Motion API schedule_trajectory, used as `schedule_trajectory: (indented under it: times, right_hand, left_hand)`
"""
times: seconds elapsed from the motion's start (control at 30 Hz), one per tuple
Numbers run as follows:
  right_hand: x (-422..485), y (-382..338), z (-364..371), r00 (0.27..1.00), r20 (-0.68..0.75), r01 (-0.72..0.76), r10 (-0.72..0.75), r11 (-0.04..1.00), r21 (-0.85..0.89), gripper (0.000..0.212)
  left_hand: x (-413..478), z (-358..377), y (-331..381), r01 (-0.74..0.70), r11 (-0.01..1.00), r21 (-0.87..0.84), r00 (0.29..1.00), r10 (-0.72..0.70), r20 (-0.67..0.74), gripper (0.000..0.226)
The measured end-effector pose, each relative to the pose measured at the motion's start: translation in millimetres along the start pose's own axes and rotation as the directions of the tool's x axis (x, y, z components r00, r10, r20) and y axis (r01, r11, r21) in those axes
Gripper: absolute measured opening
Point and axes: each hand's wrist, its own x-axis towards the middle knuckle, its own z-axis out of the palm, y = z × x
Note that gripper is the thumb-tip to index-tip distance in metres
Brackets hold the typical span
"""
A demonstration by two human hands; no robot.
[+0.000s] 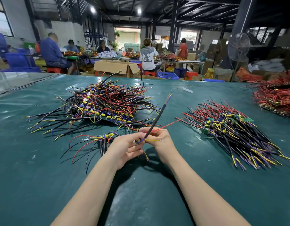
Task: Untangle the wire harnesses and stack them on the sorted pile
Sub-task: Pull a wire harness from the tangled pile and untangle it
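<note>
Glossy teal mat point(34, 185), left hand point(124, 149), right hand point(159, 141) pinching black-sheathed harness point(154, 121)

I see left hand point(124, 149) and right hand point(160, 142) gripping one harness point(154, 121) above green table point(43, 160); tangled pile point(106, 103) beyond at left, sorted pile point(230, 132) at right.

Cardboard box point(114, 67), standing fan point(238, 46), blue crate point(168, 75)

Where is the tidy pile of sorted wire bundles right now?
In the head view, the sorted pile lies on the green table, to the right of the right hand; the tangled heap sits opposite, left.
</note>
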Motion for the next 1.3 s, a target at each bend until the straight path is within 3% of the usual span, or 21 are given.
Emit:
schedule_trajectory:
  times: [0.13,0.27,0.53,0.73,0.87,1.1,1.3]
  right_hand:
    - [0.2,-5.2,-3.6,1.000,0.020,-0.020,0.019,0.999,0.044,0.027]
    - [-4.8,-7.1,-2.9,0.984,0.157,-0.101,0.085,0.990,0.097,0.028]
    - [-0.3,-7.5,-10.6,0.975,0.070,-0.223,0.213,0.943,0.248,0.023]
    - [0.9,-6.6,-11.5,0.958,0.095,-0.284,0.271,0.940,0.191,0.024]
    - [-0.3,-5.1,-8.1,0.944,0.108,-0.329,0.313,0.926,0.188,0.023]
    - [0.5,-7.4,-7.0,0.946,0.065,-0.323,0.317,0.914,0.246,0.025]
    - [-1.3,-4.3,-5.4,0.981,0.004,-0.190,0.195,0.951,0.242,0.025]
  left_hand:
    - [-0.6,-1.4,-2.0,-0.023,0.998,0.059,0.998,0.020,0.062,0.011]
    - [-1.0,-0.2,-1.8,-0.054,0.993,0.104,0.996,0.046,0.083,0.005]
    - [0.3,-6.9,-0.9,-0.053,0.995,0.081,0.990,0.042,0.136,0.014]
    - [0.7,-9.8,4.1,-0.020,0.995,0.096,0.983,0.002,0.184,0.021]
    - [1.0,-0.6,3.2,-0.006,0.987,0.159,0.995,-0.010,0.101,0.025]
    - [1.8,2.3,1.6,-0.025,0.981,0.191,0.999,0.016,0.049,0.022]
    - [0.7,2.7,1.9,-0.060,0.963,0.263,0.998,0.065,-0.009,0.021]
